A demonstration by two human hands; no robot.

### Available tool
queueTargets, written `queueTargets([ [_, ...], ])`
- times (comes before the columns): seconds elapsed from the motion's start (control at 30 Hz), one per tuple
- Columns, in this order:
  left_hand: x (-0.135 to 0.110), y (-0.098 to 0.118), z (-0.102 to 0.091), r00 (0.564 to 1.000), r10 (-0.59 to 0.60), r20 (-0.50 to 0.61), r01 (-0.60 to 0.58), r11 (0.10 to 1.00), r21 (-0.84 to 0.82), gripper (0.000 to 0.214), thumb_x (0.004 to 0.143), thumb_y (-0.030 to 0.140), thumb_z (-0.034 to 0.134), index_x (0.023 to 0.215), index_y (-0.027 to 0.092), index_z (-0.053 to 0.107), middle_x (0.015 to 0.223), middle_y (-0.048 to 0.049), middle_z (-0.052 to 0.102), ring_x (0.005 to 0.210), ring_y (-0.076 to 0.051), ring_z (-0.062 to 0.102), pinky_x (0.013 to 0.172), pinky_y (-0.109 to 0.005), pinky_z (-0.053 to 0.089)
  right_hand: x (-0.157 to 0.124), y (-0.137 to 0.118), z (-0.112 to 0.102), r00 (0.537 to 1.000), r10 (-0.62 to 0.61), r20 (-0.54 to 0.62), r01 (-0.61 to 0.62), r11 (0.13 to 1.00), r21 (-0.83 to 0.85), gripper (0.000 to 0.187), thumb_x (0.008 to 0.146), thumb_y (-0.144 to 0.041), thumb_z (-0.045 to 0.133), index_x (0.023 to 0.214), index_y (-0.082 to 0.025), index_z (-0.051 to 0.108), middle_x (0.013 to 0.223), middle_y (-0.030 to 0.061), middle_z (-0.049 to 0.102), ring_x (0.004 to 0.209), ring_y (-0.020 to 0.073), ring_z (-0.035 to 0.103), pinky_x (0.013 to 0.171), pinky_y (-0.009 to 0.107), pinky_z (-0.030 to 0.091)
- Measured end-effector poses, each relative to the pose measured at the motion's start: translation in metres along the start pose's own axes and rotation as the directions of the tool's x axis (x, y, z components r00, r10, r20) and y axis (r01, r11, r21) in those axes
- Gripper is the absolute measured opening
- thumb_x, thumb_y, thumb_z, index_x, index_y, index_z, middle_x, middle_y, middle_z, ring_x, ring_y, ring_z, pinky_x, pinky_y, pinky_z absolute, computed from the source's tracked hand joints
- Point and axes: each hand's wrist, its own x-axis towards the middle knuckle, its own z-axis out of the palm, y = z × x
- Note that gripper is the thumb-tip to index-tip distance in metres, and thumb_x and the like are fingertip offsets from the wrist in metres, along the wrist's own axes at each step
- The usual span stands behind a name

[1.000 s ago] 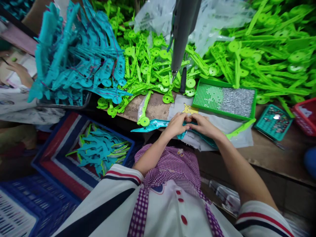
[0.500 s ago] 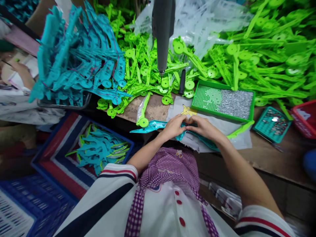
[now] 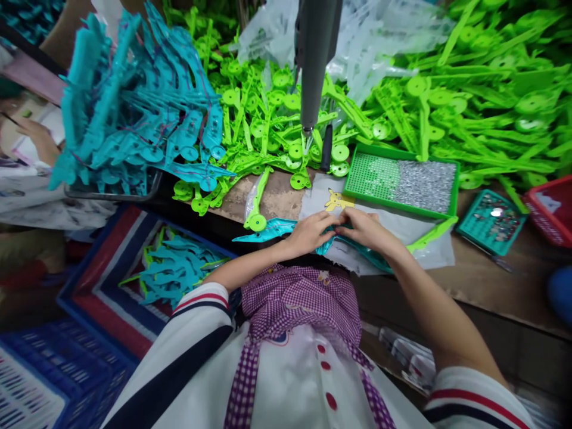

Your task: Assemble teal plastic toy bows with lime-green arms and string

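Note:
My left hand and my right hand meet at the table's near edge, both closed on a long teal plastic part whose pointed end sticks out to the left. A green plastic part lies under it and pokes out to the right. Both rest on a clear plastic sheet. A grey screwdriver hangs straight above, just beyond my hands.
A green tray holds small metal screws. Heaps of green parts cover the back; teal parts pile at left. A blue crate holds assembled parts. A small teal tray and a red basket sit right. Another person's hand shows far left.
My hands stay on the teal part with only slight shifts. The view has swayed a little, so the hanging screwdriver appears in a slightly different place.

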Motion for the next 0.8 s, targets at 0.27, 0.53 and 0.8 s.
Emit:
queueTargets([
  [0.27, 0.004, 0.004, -0.002, 1.0, 0.005, 0.011, -0.006, 0.989, 0.147, 0.009, 0.092, 0.026, 0.066, 0.089, 0.021, 0.073, 0.11, -0.0049, 0.068, 0.098, -0.021, 0.059, 0.077, -0.034, 0.048, -0.024, -0.004, -0.01, 0.998, -0.05, -0.042, 0.056, 0.99, 0.133, 0.026, 0.093, -0.046, 0.056, 0.099, -0.023, 0.064, 0.108, 0.0095, 0.072, 0.102, 0.029, 0.066, 0.091, 0.048, 0.048],
  [0.53, 0.012, 0.009, -0.012, 0.993, 0.007, 0.114, -0.027, 0.984, 0.177, 0.009, 0.092, 0.024, 0.065, 0.093, 0.023, 0.074, 0.12, -0.002, 0.069, 0.109, -0.023, 0.055, 0.088, -0.037, 0.039, -0.062, -0.066, -0.056, 0.789, 0.117, -0.604, 0.096, 0.946, 0.308, 0.029, 0.098, -0.044, 0.054, 0.112, -0.024, 0.069, 0.112, 0.0089, 0.073, 0.104, 0.0247, 0.068, 0.094, 0.043, 0.054],
  [0.8, 0.01, 0.012, -0.022, 0.975, 0.037, 0.22, -0.099, 0.956, 0.276, 0.024, 0.102, 0.032, 0.052, 0.106, 0.023, 0.073, 0.126, -0.0037, 0.07, 0.115, -0.023, 0.058, 0.105, -0.047, 0.029, -0.048, -0.057, -0.004, 0.833, -0.132, -0.537, 0.238, 0.962, 0.134, 0.018, 0.098, -0.034, 0.056, 0.101, -0.024, 0.07, 0.103, 0.0068, 0.073, 0.1, 0.0232, 0.068, 0.09, 0.043, 0.052],
])
